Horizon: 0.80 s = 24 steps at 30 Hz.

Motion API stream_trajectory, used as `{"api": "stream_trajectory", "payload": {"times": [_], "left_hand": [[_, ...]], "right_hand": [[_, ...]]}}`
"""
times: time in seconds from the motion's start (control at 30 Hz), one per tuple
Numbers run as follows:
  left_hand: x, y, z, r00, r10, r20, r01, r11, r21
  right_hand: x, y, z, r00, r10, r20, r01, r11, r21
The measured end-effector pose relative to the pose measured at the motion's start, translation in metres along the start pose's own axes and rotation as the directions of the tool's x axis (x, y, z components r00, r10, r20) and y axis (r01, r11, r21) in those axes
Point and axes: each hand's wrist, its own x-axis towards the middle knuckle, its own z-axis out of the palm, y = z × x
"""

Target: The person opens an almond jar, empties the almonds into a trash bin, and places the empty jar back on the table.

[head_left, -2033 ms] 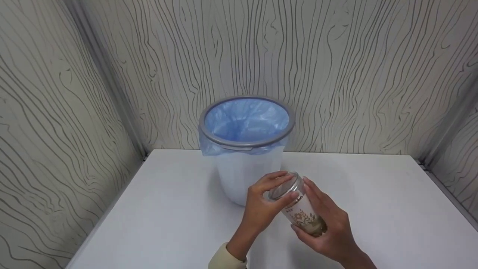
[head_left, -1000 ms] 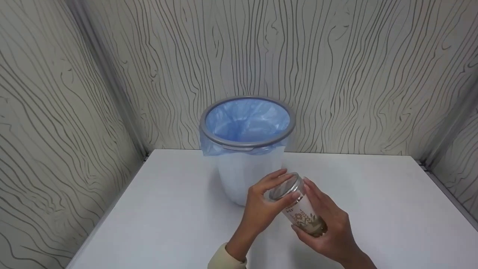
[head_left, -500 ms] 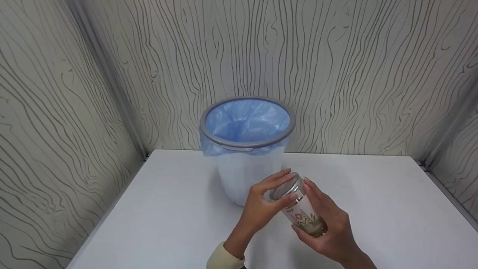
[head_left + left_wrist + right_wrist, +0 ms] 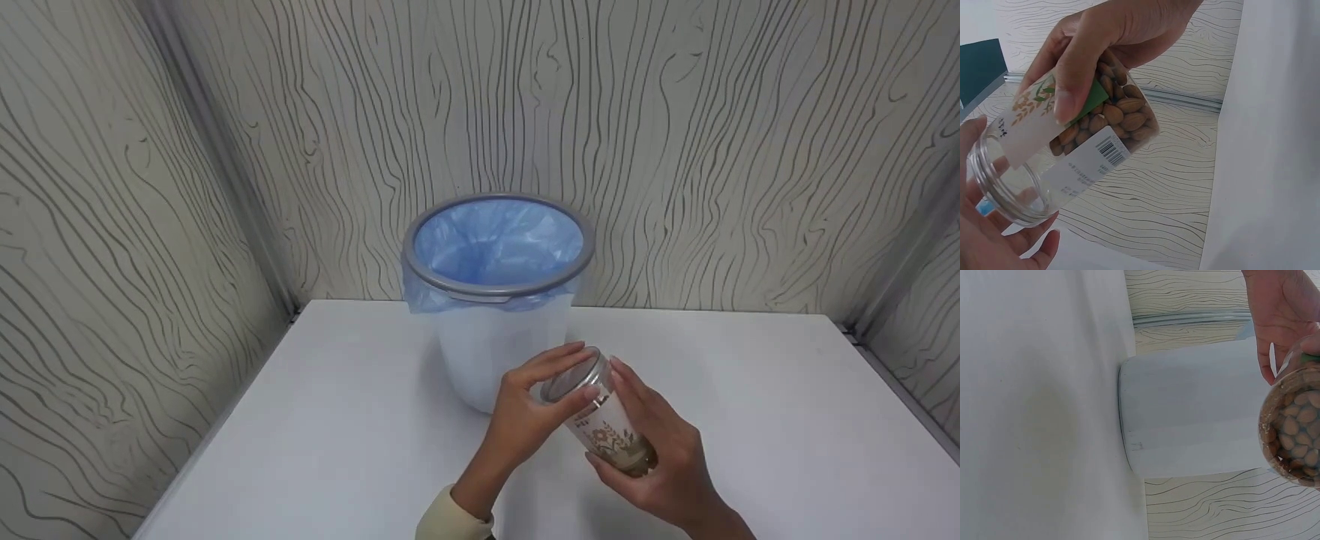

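Observation:
A clear jar (image 4: 609, 431) with a flower-printed label is held tilted above the table, its silver-rimmed end up and to the left. My left hand (image 4: 517, 416) has thumb and fingers spread around that rim, gripping it. The jar's body and lower end are gripped by my right hand (image 4: 667, 457). Almonds (image 4: 1123, 115) lie gathered toward the jar's bottom in the left wrist view, beside a barcode label (image 4: 1084, 163). Through the jar's base, the right wrist view shows more almonds (image 4: 1300, 430). Whether a lid covers the rimmed end is unclear.
Behind the hands stands a white bin (image 4: 499, 345) with a grey rim (image 4: 495, 289) and a blue plastic liner (image 4: 502, 236). It sits on a white table (image 4: 337, 450). Wood-grain patterned panels (image 4: 675, 150) enclose the back and sides.
The left hand's fingers have shifted slightly over the rim. Jar, right hand and bin stay in practically the same place.

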Motion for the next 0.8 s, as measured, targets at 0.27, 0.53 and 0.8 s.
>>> {"api": "stream_trajectory", "payload": {"times": [0.27, 0.53, 0.8], "left_hand": [[0.0001, -0.001, -0.0002, 1.0, 0.011, -0.008, -0.011, 1.0, -0.001], [-0.0002, -0.0013, -0.0001, 1.0, 0.007, -0.016, -0.007, 1.0, 0.02], [-0.0003, -0.0011, -0.0001, 1.0, 0.0, -0.031, 0.002, 0.999, 0.045]], "right_hand": [[-0.0012, 0.0011, 0.0, 1.0, 0.003, 0.007, -0.003, 1.0, -0.001], [-0.0023, 0.0009, 0.0006, 1.0, -0.001, 0.01, 0.001, 1.0, 0.001], [-0.0021, -0.0002, 0.0006, 1.0, -0.001, 0.018, 0.001, 1.0, 0.007]]}}
